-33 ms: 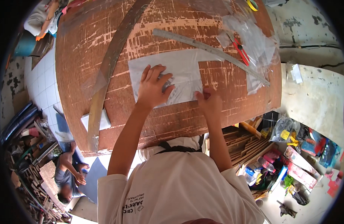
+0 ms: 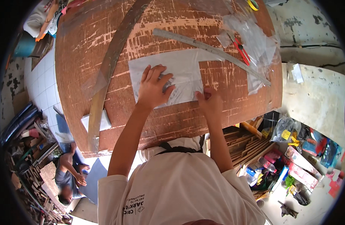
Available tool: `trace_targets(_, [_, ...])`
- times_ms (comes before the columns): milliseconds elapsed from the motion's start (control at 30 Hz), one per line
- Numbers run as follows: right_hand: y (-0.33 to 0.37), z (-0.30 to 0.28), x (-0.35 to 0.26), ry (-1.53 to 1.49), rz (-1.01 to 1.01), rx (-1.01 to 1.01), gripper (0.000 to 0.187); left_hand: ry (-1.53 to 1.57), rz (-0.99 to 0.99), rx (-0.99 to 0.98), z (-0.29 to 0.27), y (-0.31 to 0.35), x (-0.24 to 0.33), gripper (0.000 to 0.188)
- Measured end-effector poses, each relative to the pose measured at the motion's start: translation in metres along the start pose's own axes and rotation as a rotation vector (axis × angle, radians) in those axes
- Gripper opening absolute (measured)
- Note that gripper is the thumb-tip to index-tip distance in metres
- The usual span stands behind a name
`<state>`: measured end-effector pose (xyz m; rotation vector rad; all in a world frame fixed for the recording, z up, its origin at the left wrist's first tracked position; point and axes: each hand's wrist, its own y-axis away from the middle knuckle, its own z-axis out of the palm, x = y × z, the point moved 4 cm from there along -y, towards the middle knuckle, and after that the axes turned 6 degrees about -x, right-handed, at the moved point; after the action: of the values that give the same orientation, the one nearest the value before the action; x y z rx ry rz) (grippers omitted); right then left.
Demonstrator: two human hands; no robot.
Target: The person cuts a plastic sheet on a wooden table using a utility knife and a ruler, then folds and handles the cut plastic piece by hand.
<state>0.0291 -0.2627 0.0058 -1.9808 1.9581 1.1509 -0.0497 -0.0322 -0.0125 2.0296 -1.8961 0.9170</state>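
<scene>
A whitish, translucent plastic sheet point(image 2: 183, 69) lies on the worn brown wooden table point(image 2: 172, 123), with a flap running out to its right. My left hand point(image 2: 154, 86) rests on the sheet, fingers spread and pressing it down. A dark grey patch shows between its thumb and forefinger; I cannot tell what it is. At the sheet's lower right edge my right hand point(image 2: 210, 99) is closed in a pinch on the plastic. Beyond it a long metal ruler point(image 2: 202, 45) lies slantwise, its middle over the flap.
A red-handled cutting tool point(image 2: 241, 50) and crumpled clear plastic point(image 2: 258, 41) lie at the right. A long metal strip point(image 2: 112, 63) crosses the table's left side, over a small white stack point(image 2: 105, 122). Another person point(image 2: 69, 170) sits on the floor at lower left.
</scene>
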Motion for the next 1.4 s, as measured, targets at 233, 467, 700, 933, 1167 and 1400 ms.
trace_targets(233, [-0.008,0.015,-0.007,-0.182,0.007,-0.072,0.048,-0.015,-0.020,0.000,-0.002,0.001,0.000,0.038])
trace_targets(467, [0.011,0.030,-0.039,-0.299,-0.204,-0.074,0.041,0.021,-0.016,-0.016,-0.002,0.001,-0.001,0.039])
trace_targets(700, [0.003,0.037,-0.018,-0.978,0.108,-0.119,0.048,0.008,-0.009,0.007,-0.001,0.004,-0.006,0.029])
trace_targets(933, [-0.018,0.007,-0.018,-0.792,0.351,-0.531,0.046,-0.009,-0.008,0.004,0.000,0.001,-0.005,0.041])
trace_targets(1167, [0.024,0.034,-0.050,0.014,-0.415,-0.204,0.052,-0.021,-0.005,-0.015,0.001,0.000,-0.005,0.042])
trace_targets(1400, [0.058,0.055,-0.062,0.298,-0.624,0.124,0.056,-0.011,-0.011,-0.004,0.001,0.000,-0.006,0.040])
